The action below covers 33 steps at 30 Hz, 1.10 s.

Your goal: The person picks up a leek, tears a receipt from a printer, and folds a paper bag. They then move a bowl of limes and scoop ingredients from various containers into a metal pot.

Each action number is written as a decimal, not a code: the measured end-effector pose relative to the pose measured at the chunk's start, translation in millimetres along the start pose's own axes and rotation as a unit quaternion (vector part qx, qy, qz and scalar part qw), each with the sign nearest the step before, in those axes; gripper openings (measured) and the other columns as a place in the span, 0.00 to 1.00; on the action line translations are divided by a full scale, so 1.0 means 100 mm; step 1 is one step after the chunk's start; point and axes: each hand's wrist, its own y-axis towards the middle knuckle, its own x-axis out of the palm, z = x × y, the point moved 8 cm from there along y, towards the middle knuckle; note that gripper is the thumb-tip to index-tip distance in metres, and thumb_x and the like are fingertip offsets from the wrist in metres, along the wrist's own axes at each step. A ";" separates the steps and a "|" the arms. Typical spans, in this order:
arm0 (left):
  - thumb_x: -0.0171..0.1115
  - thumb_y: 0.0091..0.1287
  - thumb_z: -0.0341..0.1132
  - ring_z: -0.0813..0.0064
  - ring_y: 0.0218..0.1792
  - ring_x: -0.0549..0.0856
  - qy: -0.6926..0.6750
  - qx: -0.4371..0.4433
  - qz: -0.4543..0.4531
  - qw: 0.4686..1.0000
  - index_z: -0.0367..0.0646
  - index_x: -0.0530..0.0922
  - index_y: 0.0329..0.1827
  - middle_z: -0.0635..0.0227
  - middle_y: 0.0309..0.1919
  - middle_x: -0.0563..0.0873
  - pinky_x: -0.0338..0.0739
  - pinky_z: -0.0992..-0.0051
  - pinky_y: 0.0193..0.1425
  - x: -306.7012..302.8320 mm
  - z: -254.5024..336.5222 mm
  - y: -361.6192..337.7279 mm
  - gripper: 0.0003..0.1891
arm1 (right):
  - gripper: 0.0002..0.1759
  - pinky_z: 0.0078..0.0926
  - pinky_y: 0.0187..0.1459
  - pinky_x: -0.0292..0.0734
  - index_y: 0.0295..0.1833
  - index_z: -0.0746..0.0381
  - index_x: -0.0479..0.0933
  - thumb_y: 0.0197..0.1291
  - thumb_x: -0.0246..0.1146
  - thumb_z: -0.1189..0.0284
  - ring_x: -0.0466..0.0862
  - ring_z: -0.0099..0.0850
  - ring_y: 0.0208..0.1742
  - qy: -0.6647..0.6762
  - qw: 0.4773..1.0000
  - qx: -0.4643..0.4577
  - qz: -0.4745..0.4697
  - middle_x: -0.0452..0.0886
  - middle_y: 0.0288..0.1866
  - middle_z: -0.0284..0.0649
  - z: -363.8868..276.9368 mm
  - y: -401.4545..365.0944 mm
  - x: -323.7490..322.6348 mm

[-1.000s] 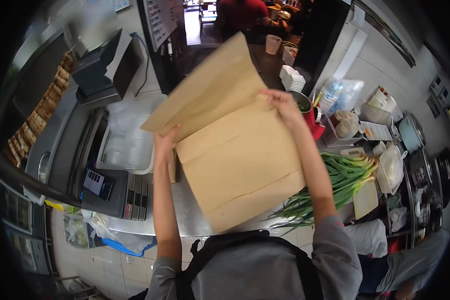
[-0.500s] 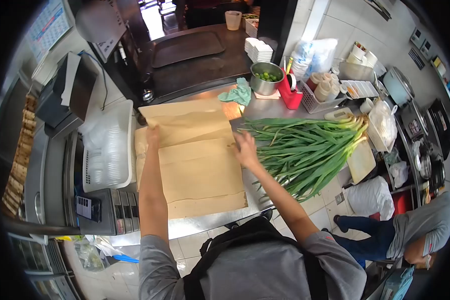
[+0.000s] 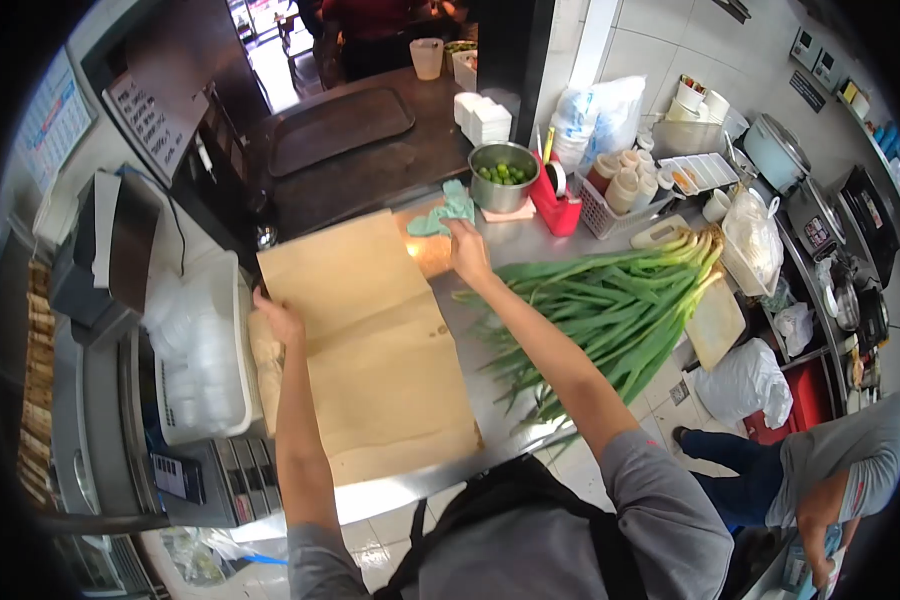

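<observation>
A large sheet of brown paper [image 3: 380, 370] lies opened out on the steel counter, with creases across it. At its left edge rests my left hand [image 3: 282, 320], fingers apart. Beside that hand is a rolled or folded brown paper bundle [image 3: 266, 365], partly covered by the sheet. Beyond the sheet's right side, my right hand [image 3: 469, 254] is closed at the near edge of a crumpled green cloth [image 3: 440, 212]; its fingertips are partly hidden. Under my right forearm and to its right lies a big bunch of spring onions [image 3: 600, 310].
A metal pot of green limes [image 3: 503, 172] stands behind the cloth, beside a red tape dispenser [image 3: 557, 205]. A basket of bottles [image 3: 620, 195] is farther right. At left sits a white basket of plastic containers [image 3: 205, 350]. Another person [image 3: 840, 460] stands at lower right.
The paper's far flap has been unfolded and now lies flat. My left hand has let go of that flap. My right hand has moved from the spring onions' leaf tips forward to the green cloth.
</observation>
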 end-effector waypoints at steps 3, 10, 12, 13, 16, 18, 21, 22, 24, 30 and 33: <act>0.54 0.61 0.30 0.49 0.43 0.80 -0.035 0.038 0.004 0.999 0.61 0.52 0.66 0.54 0.45 0.81 0.71 0.57 0.43 -0.08 0.14 -0.09 0.31 | 0.33 0.45 0.53 0.73 0.60 0.41 0.70 0.48 0.56 0.82 0.66 0.54 0.60 -0.187 0.980 0.023 -0.067 0.53 0.70 0.50 0.33 0.48 0.32; 0.49 0.50 0.15 0.57 0.44 0.79 -0.050 0.176 0.013 0.983 0.46 0.76 0.47 0.60 0.40 0.81 0.72 0.65 0.44 0.19 -0.23 0.05 0.23 | 0.19 0.41 0.49 0.75 0.54 0.57 0.72 0.54 0.55 0.74 0.70 0.51 0.55 -0.243 0.957 0.075 -0.139 0.63 0.59 0.50 0.98 1.28 0.72; 0.48 0.48 0.14 0.58 0.43 0.79 -0.050 0.106 0.004 0.993 0.44 0.79 0.41 0.59 0.39 0.80 0.72 0.67 0.45 0.16 -0.13 0.03 0.20 | 0.18 0.36 0.46 0.76 0.52 0.62 0.72 0.53 0.56 0.74 0.71 0.48 0.53 -0.199 0.979 0.035 0.024 0.65 0.52 0.48 0.80 1.36 0.36; 0.48 0.47 0.13 0.59 0.43 0.79 -0.051 0.073 0.000 0.996 0.42 0.80 0.38 0.59 0.38 0.80 0.72 0.68 0.45 0.14 -0.12 0.03 0.19 | 0.21 0.40 0.51 0.74 0.55 0.58 0.71 0.52 0.57 0.73 0.68 0.46 0.58 -0.257 0.964 0.039 -0.061 0.63 0.58 0.45 0.85 1.38 0.50; 0.48 0.48 0.14 0.58 0.40 0.80 -0.078 0.093 0.026 0.992 0.41 0.81 0.39 0.57 0.37 0.81 0.73 0.68 0.44 0.29 -0.14 0.03 0.19 | 0.23 0.50 0.58 0.65 0.59 0.54 0.69 0.55 0.54 0.70 0.65 0.44 0.62 -0.347 0.899 -0.018 -0.266 0.60 0.65 0.40 1.05 1.06 1.10; 0.49 0.48 0.14 0.57 0.40 0.80 -0.085 0.112 0.026 0.990 0.39 0.81 0.40 0.56 0.36 0.81 0.73 0.67 0.44 0.36 -0.09 0.04 0.19 | 0.22 0.60 0.61 0.55 0.60 0.52 0.69 0.59 0.49 0.67 0.63 0.44 0.65 -0.320 0.932 -0.057 -0.162 0.56 0.69 0.36 1.28 1.03 1.27; 0.50 0.49 0.16 0.55 0.41 0.79 -0.009 0.142 0.001 0.990 0.38 0.79 0.44 0.53 0.36 0.81 0.73 0.65 0.47 0.46 -0.12 0.00 0.19 | 0.21 0.57 0.61 0.57 0.59 0.52 0.69 0.59 0.48 0.67 0.63 0.45 0.65 -0.320 0.936 -0.049 -0.137 0.56 0.69 0.39 1.45 1.07 1.31; 0.50 0.50 0.17 0.54 0.43 0.78 0.061 0.185 0.003 0.981 0.38 0.76 0.50 0.50 0.42 0.79 0.72 0.65 0.49 0.54 -0.15 0.02 0.22 | 0.21 0.55 0.61 0.58 0.59 0.51 0.69 0.59 0.48 0.68 0.63 0.45 0.65 -0.351 0.925 -0.012 -0.145 0.57 0.69 0.41 1.29 1.06 1.28; 0.53 0.52 0.20 0.49 0.54 0.72 0.109 0.233 0.036 0.966 0.47 0.72 0.57 0.48 0.55 0.71 0.67 0.62 0.58 0.47 0.13 -0.10 0.26 | 0.18 0.53 0.58 0.61 0.54 0.55 0.72 0.56 0.53 0.70 0.64 0.44 0.63 -0.246 0.966 -0.049 -0.067 0.62 0.65 0.44 0.58 0.93 0.94; 0.59 0.52 0.25 0.52 0.58 0.70 -0.071 0.329 -0.302 0.892 0.52 0.71 0.58 0.57 0.57 0.72 0.61 0.58 0.63 0.40 0.88 -1.02 0.27 | 0.08 0.39 0.43 0.72 0.34 0.61 0.73 0.49 0.61 0.70 0.78 0.43 0.40 0.131 0.872 -0.055 -0.469 0.77 0.35 0.45 -0.90 -1.59 0.53; 0.61 0.55 0.32 0.54 0.65 0.62 0.039 0.407 -0.392 0.824 0.54 0.69 0.61 0.62 0.64 0.65 0.56 0.54 0.66 0.35 0.96 -1.70 0.27 | 0.22 0.39 0.49 0.68 0.46 0.59 0.67 0.43 0.66 0.72 0.70 0.41 0.54 -0.009 0.878 -0.189 -0.440 0.68 0.49 0.43 -1.14 -2.45 0.34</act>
